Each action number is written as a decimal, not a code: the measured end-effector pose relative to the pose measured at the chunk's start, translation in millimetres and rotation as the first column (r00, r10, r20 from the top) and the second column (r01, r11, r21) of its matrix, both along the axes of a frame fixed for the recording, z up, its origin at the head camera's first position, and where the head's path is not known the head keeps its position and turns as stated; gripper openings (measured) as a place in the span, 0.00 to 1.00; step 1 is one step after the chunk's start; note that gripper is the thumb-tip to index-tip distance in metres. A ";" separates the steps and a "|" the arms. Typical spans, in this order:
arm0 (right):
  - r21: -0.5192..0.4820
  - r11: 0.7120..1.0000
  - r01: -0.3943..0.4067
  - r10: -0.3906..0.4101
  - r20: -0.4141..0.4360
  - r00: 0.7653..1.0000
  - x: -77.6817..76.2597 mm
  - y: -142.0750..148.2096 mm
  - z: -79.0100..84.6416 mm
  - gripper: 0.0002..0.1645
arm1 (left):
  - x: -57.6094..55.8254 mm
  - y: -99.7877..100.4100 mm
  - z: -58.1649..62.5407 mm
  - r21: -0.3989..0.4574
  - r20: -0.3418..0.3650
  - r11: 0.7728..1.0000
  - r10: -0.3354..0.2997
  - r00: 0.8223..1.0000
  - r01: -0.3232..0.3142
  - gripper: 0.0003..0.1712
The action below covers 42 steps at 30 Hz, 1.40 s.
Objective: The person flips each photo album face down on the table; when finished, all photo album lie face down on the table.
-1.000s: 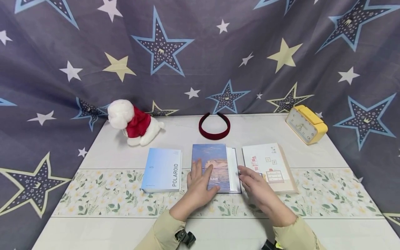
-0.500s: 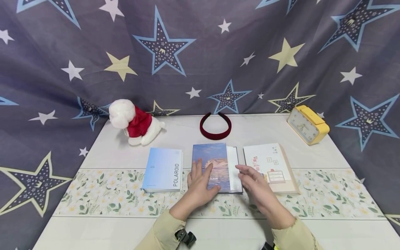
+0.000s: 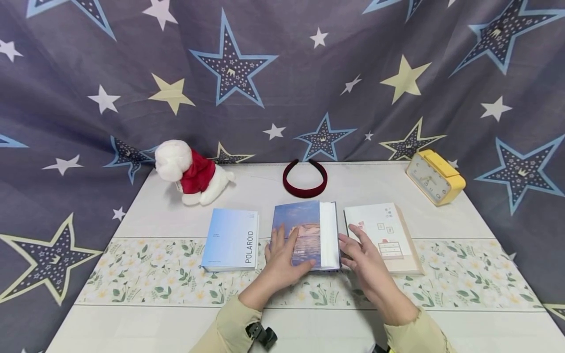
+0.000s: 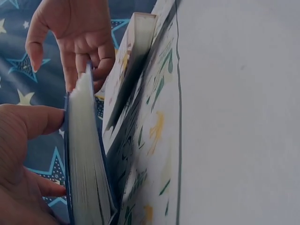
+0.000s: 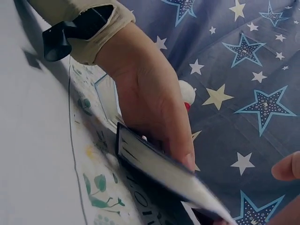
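A photo album [image 3: 296, 240] with a seascape cover lies at the table's middle, its right side tilted up off the table. My left hand [image 3: 283, 257] rests on the cover with fingers spread; in the left wrist view its thumb [image 4: 44, 121] touches the cover. My right hand [image 3: 366, 257] holds the album's right edge with its fingers, which the left wrist view shows about the edge of the back cover. The right thumb [image 4: 35, 54] stands apart from the album. White page edges [image 4: 84, 154] show between the covers. The undersides of the right fingers are partly hidden.
A blue Polaroid album [image 3: 227, 240] lies on the left, and a white illustrated book [image 3: 368, 215] on the right. Behind are a white plush dog [image 3: 174, 159] in red, a dark red headband [image 3: 304, 192] and a yellow alarm clock [image 3: 441, 171]. A star-patterned curtain [image 3: 265, 127] hangs behind.
The album's right side has risen from the table with the right fingers at its edge. The right thumb has spread upward. The left hand has stayed on the cover.
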State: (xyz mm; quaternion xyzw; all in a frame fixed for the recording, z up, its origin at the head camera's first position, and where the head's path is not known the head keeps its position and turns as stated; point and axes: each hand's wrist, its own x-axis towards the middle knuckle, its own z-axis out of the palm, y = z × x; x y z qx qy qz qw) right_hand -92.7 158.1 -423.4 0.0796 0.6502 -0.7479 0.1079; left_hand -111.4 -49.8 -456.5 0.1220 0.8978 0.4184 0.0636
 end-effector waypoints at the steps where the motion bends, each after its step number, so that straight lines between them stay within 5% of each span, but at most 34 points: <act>1: -0.006 1.000 -0.012 0.012 0.000 1.000 0.2 -0.5 -0.5 0.45 | -0.3 0.2 -0.3 0.020 0.011 1.000 -0.001 1.000 0.001 0.52; 8: -0.020 0.997 -0.075 0.075 -0.026 0.997 4.1 -5.9 -1.9 0.44 | -1.3 3.7 -1.2 0.131 0.055 0.991 -0.013 0.998 0.005 0.53; 22: 0.014 0.986 -0.167 0.167 -0.145 0.975 10.3 -7.3 1.9 0.43 | -3.5 10.6 10.1 0.134 0.099 0.991 0.006 0.995 -0.019 0.56; 30: 0.075 0.969 -0.234 0.245 -0.242 0.939 11.8 -8.0 2.6 0.46 | -4.2 15.9 21.2 0.157 0.113 0.988 -0.018 0.993 0.000 0.59; 38: 0.187 0.942 -0.278 0.323 -0.286 0.902 14.7 -8.7 2.9 0.44 | -6.1 16.3 33.7 0.317 0.177 0.948 -0.069 0.982 0.010 0.61; 42: 0.261 0.921 -0.290 0.369 -0.335 0.867 15.9 -9.7 4.5 0.42 | -8.1 16.0 36.6 0.442 0.202 0.896 -0.127 0.971 0.026 0.60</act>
